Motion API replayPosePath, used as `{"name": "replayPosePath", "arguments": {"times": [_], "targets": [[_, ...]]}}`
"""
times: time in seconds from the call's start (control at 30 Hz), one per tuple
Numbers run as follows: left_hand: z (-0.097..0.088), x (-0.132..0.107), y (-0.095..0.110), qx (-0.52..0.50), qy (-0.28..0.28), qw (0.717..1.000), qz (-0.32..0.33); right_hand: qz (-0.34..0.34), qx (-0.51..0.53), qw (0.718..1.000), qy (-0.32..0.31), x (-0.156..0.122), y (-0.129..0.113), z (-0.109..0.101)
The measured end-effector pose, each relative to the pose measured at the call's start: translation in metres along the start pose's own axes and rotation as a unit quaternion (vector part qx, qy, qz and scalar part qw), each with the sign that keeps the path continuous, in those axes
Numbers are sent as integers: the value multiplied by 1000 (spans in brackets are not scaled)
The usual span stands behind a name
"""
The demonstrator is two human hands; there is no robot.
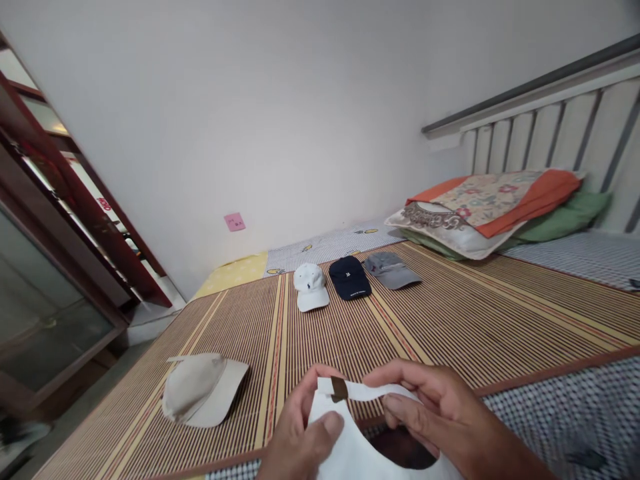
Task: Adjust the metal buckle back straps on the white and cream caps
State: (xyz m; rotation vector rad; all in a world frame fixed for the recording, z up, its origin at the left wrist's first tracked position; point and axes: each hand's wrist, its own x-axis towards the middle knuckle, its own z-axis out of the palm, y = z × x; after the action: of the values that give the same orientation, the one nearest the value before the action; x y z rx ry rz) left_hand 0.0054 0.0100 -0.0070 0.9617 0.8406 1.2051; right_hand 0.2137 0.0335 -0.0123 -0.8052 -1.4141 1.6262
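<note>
I record both hands grasping the white cap (350, 460) over the near edge of the bamboo mat (450, 313). My left hand (300, 437) pinches its crown and my right hand (435, 413) pinches the adjuster strap (365, 391). The strap runs left to right, and the cap's rear opening points away from me.

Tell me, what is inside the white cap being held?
Through the back opening of the white cap only a dark, unclear hollow shows. The left hand and right hand pinch its strap above it. The rest is covered by cloth and hands.
</note>
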Motion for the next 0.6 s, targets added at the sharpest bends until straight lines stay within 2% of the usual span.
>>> {"name": "replayPosePath", "arguments": {"times": [0.13,0.23,0.43,0.5,0.6], "targets": [[5,-2,-1,5,22,999,27,-19,12,1000,15,0,-2,2],[4,-2,-3,-6,37,999,10,-27,30,999,14,3,1,1],[-6,-1,-6,-36,-30,998,-37,-60,84,991,-87,16,14,-6],[-9,-1,-7,-18,-12,998,-60,-55,126,984,-115,18,14,-5],[-14,-2,-9,2,30,996,-84,-50,163,978,-123,19,12,-1]]}}
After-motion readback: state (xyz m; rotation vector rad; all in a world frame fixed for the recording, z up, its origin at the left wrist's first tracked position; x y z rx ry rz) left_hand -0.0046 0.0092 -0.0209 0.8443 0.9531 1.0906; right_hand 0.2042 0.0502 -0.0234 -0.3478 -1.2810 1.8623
